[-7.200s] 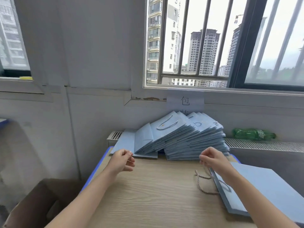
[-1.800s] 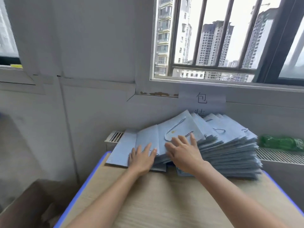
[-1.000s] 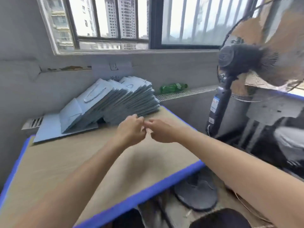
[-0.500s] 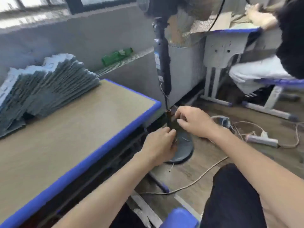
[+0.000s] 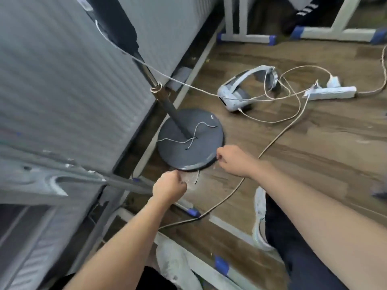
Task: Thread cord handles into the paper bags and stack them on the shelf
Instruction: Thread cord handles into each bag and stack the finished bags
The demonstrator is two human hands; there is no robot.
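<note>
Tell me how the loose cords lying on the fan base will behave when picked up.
The cords lie in loose curves across the fan base, so they probably hang limp from any grip. They look thin, likely very light. Two cross each other, so lifting one may drag the other.

No legible text, label, brand, number or sign is shown. A small pale mark is seen on the fan base (image 5: 189, 143) near its far right edge, but it is too blurred to be read. Three white stripes are seen on a dark shoe (image 5: 306, 8) at the far edge, without lettering.
</note>
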